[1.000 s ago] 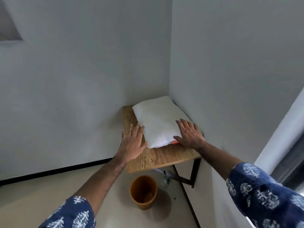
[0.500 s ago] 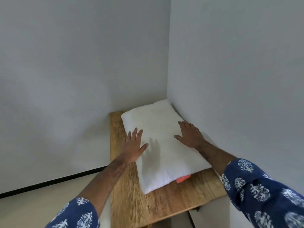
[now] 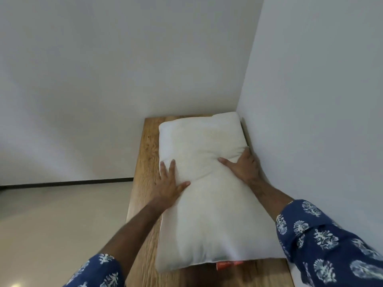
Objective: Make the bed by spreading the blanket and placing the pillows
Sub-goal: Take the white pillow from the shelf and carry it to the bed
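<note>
A white pillow point(image 3: 207, 204) lies lengthwise on a wooden table point(image 3: 145, 154) pushed into the corner of two walls. My left hand point(image 3: 170, 183) presses against the pillow's left side, thumb on top and fingers along the edge. On the right side, by the wall, my right hand point(image 3: 244, 166) wraps around the pillow's edge. The pillow is creased and pinched in between the two hands. An orange tag point(image 3: 228, 265) sticks out from under its near end. No bed or blanket is in view.
White walls close in behind and to the right of the table point(image 3: 310, 100). A light floor point(image 3: 62, 224) with a dark skirting strip lies to the left. Both my arms wear blue patterned sleeves.
I have come closer and the table now fills the lower view. Both hands moved from the pillow's near end to its middle and squeezed in on its sides. The orange bucket has left the view.
</note>
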Tool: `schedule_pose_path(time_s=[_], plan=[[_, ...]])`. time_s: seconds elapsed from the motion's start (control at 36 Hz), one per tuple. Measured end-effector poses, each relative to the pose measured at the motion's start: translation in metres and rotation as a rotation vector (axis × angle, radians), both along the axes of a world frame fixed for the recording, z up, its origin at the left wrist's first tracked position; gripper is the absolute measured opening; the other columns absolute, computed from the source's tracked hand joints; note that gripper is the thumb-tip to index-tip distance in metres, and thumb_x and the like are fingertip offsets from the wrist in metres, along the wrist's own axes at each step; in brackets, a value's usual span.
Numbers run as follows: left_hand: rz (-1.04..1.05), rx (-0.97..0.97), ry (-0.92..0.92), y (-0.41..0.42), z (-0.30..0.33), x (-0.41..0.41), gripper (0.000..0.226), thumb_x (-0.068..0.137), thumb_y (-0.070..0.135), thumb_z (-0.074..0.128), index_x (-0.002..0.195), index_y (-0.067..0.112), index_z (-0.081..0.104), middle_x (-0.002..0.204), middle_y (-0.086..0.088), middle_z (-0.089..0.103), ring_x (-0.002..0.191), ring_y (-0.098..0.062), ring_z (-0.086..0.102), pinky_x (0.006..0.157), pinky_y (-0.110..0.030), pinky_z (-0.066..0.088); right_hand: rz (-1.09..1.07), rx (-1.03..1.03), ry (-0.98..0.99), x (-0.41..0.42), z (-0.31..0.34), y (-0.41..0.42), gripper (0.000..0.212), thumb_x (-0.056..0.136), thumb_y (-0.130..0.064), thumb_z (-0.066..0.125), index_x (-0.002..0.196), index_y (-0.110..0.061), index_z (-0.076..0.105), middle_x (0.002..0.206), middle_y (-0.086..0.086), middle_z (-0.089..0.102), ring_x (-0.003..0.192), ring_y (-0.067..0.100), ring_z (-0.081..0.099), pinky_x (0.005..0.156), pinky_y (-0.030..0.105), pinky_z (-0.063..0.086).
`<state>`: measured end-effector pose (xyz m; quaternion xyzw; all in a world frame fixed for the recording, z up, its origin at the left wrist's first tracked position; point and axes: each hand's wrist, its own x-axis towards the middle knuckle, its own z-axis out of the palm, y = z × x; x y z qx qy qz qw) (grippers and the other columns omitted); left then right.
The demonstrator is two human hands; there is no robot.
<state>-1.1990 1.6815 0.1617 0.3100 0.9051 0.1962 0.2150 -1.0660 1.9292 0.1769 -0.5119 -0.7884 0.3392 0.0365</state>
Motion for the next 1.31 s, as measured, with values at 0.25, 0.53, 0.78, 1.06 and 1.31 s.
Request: schedule_pose_path(time_s=[0.25,0.53,0.78,1.06,1.31], plan=[[0.319,0.303,-0.253,-0.012,-0.004,-0.008,0.118,0.079,0.041,0.082,0.158,0.008,0.002,0.164,-0.006,0.017,0.149,-0.021,0.021,0.110,-0.021,0.017,0.099,-0.132,0.106,-0.036,-0.045,0.040,0.118,0.032,-0.090,0.078,0.116,-0.009,0.057,0.110,0.001,0.068,0.100,0.019,0.068,0.088,0.033,0.056],[0.586,0.419,-0.090,-0.158,0.026,-0.009,0.100,0.075,0.060,0.075,0.153,0.023,0.024,0.153,-0.005,0.034,0.142,-0.024,0.028,0.113,-0.041,0.031,0.400,-0.208,0.397,-0.095,0.035,-0.107,0.094,0.044,-0.070,0.091,0.117,-0.023,0.057,0.113,-0.008,0.068,0.101,0.011,0.068,0.087,0.041,0.058],[0.992,0.489,0.092,-0.380,0.054,0.091,0.098,0.083,0.051,0.074,0.156,0.018,0.016,0.156,-0.011,0.029,0.145,-0.024,0.026,0.111,-0.038,0.030,0.839,-0.228,0.364,-0.098,0.078,-0.340,0.093,0.054,-0.065,0.086,0.123,-0.021,0.041,0.123,0.001,0.061,0.109,0.027,0.061,0.094,0.046,0.052],[1.404,0.482,0.318,-0.636,0.073,0.299,0.096,0.078,0.048,0.080,0.150,0.014,0.026,0.147,-0.009,0.043,0.135,-0.028,0.040,0.109,-0.051,0.039,1.307,-0.374,0.461,-0.007,0.104,-0.634,0.089,0.065,-0.046,0.091,0.134,-0.018,0.042,0.127,-0.005,0.055,0.115,0.021,0.056,0.096,0.039,0.049],[1.711,0.458,0.449,-0.791,0.078,0.470,0.091,0.081,0.036,0.081,0.151,0.012,0.028,0.149,-0.010,0.041,0.135,-0.027,0.040,0.110,-0.034,0.033,1.622,-0.474,0.411,0.092,0.103,-0.854,0.090,0.063,-0.045,0.092,0.133,-0.016,0.043,0.131,0.005,0.054,0.117,0.025,0.055,0.093,0.043,0.051]])
